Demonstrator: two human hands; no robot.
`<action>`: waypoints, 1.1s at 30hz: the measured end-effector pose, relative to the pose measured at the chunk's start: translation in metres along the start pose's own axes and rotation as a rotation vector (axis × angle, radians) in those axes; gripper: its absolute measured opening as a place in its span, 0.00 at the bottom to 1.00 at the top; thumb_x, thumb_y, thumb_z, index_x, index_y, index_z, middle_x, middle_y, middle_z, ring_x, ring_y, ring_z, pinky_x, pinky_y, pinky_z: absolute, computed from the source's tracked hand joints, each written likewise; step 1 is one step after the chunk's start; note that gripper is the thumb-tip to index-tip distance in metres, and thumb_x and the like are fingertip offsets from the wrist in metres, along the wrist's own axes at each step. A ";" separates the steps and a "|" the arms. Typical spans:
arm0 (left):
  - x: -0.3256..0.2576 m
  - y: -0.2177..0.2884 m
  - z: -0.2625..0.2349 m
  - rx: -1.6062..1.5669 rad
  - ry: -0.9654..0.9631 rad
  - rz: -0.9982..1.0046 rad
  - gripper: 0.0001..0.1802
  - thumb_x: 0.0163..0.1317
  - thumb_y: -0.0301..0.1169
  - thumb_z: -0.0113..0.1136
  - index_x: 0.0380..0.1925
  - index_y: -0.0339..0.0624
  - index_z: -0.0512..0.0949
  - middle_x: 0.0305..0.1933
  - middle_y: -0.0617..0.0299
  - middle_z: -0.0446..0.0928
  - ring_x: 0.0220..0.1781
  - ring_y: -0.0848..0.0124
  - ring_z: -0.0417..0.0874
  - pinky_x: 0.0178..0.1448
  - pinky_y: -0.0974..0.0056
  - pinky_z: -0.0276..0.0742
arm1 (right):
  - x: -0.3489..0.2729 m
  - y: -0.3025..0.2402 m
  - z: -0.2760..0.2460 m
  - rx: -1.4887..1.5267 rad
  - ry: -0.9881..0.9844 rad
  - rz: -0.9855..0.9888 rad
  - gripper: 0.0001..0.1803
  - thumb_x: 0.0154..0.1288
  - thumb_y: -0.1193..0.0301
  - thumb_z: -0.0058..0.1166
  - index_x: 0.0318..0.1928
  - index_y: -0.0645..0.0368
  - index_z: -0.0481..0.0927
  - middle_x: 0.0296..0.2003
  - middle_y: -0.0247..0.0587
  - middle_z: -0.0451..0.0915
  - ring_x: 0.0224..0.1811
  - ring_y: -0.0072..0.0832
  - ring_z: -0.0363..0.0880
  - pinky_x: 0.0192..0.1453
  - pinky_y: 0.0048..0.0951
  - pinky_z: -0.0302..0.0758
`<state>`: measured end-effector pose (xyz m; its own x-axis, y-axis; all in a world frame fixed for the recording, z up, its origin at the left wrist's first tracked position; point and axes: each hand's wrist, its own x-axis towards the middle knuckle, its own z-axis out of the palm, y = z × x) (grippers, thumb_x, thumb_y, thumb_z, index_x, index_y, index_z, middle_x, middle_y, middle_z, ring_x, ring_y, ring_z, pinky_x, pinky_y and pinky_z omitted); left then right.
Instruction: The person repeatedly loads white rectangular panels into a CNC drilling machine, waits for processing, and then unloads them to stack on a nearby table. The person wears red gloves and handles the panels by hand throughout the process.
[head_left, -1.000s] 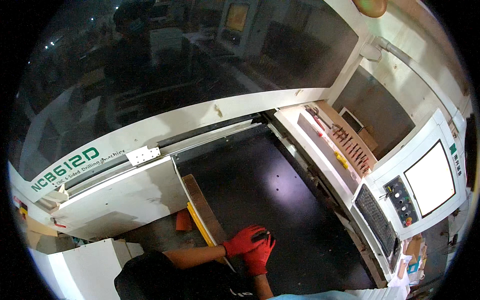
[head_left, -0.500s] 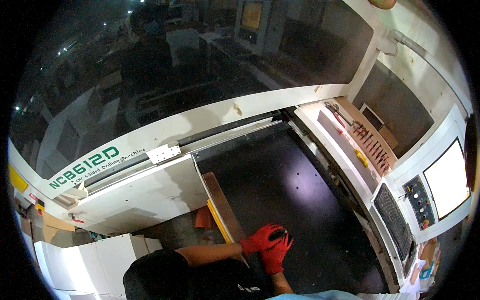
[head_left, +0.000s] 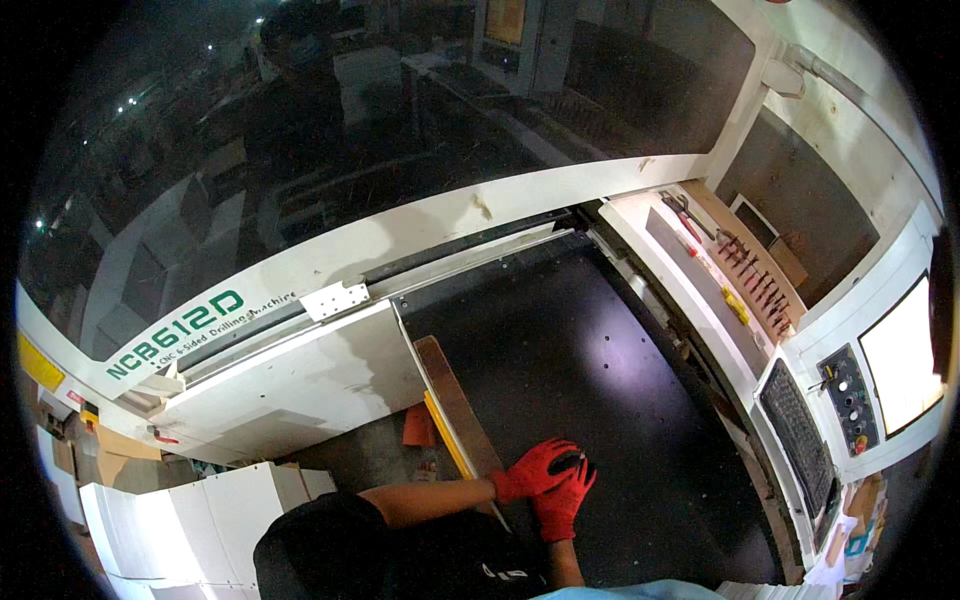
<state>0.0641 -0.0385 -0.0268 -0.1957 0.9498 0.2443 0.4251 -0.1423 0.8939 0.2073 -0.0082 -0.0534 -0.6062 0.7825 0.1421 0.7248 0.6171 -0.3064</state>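
Observation:
Both hands wear red gloves with black patches and meet above the black bed (head_left: pixel 520 350) of a large machine, near its front edge. My left hand (head_left: pixel 530 474) reaches in from the left and lies against my right hand (head_left: pixel 563 502), which comes up from below. Their fingers are curled together, and the overlap hides whatever may be between them. A brown strip (head_left: pixel 455 395) and a yellow strip (head_left: pixel 446 435) run along the bed's left side, close to my left forearm.
A white sliding panel (head_left: pixel 300 370) stands left of the bed, with white boards (head_left: pixel 200 520) stacked below it. Rightward are a tray of tools (head_left: pixel 755 280), a keyboard (head_left: pixel 800 435), a knob panel (head_left: pixel 848 400) and a bright screen (head_left: pixel 900 350). A dark window (head_left: pixel 430 120) spans the far side.
The view has shifted slightly, so the machine appears a little further right and lower at the left. My hands stay together in the same pose over the bed.

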 end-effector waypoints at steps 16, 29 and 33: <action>0.001 -0.001 -0.006 0.032 -0.013 0.008 0.28 0.69 0.42 0.65 0.65 0.43 0.77 0.70 0.47 0.75 0.74 0.48 0.72 0.80 0.46 0.65 | 0.007 -0.010 -0.004 -0.037 -0.038 0.039 0.52 0.60 0.41 0.63 0.76 0.61 0.65 0.78 0.57 0.61 0.83 0.49 0.53 0.86 0.61 0.37; 0.001 -0.014 0.009 0.023 -0.001 0.012 0.29 0.69 0.44 0.64 0.66 0.44 0.76 0.71 0.48 0.74 0.76 0.49 0.71 0.81 0.46 0.64 | 0.004 -0.004 0.000 0.035 0.074 -0.003 0.46 0.62 0.47 0.66 0.70 0.68 0.70 0.75 0.61 0.65 0.82 0.52 0.55 0.86 0.61 0.40; 0.001 -0.011 0.008 0.015 -0.013 -0.012 0.29 0.69 0.45 0.64 0.66 0.44 0.76 0.72 0.48 0.74 0.77 0.49 0.70 0.82 0.46 0.63 | 0.002 -0.005 0.000 0.032 0.048 0.012 0.47 0.62 0.46 0.66 0.71 0.67 0.69 0.75 0.59 0.66 0.82 0.53 0.55 0.86 0.62 0.40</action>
<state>0.0659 -0.0339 -0.0396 -0.1897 0.9548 0.2290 0.4357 -0.1272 0.8910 0.2030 -0.0098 -0.0512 -0.5802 0.7937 0.1829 0.7208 0.6049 -0.3384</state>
